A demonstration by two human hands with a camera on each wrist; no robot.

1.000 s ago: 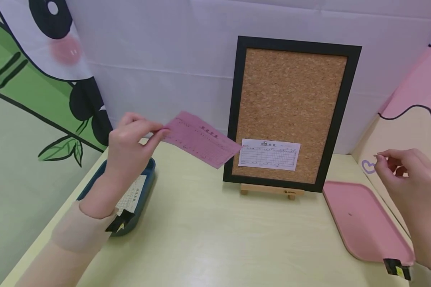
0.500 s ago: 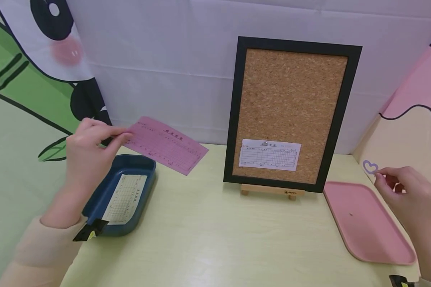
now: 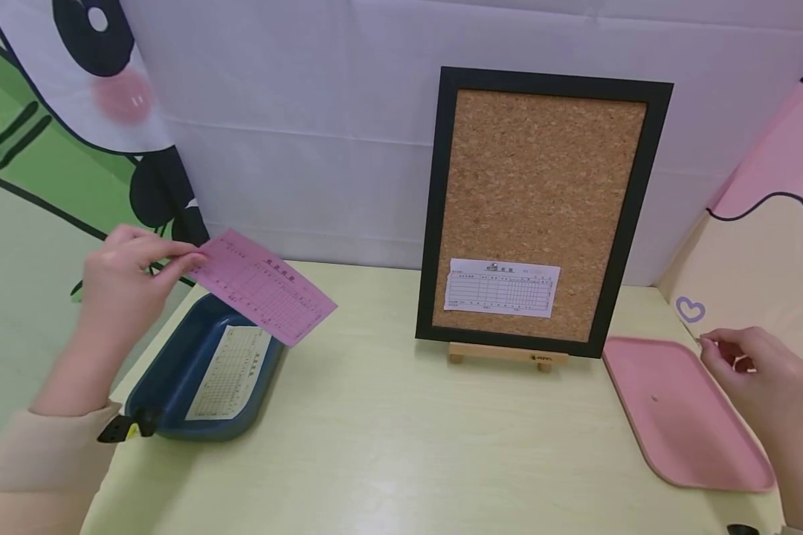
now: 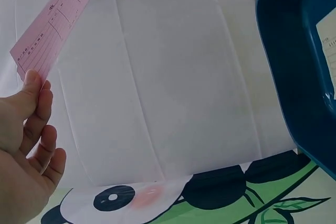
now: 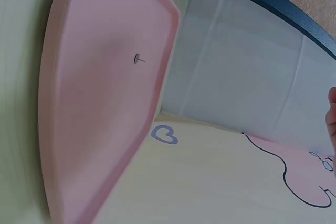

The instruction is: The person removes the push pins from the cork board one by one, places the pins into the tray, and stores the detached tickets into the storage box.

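My left hand pinches a pink printed form by one corner, between thumb and forefinger. The slip hangs tilted, its lower end overlapping the blue tray in the head view. At the right, my right hand is raised over the edge of the pink tray, thumb and forefinger pinching a thumbtack of which only a tiny bit shows. One thumbtack lies in that tray, point sideways. A white form is on the lower part of the black-framed cork board.
A blue tray on the left holds a cream printed form. The board leans on a small wooden stand at the back of the table. Behind hangs a pale cloth, with printed cartoon panels at both sides.
My left hand has drawn the pink form leftward and slightly down, away from the cork board toward the blue tray. My right hand has lowered a little, still pinching.
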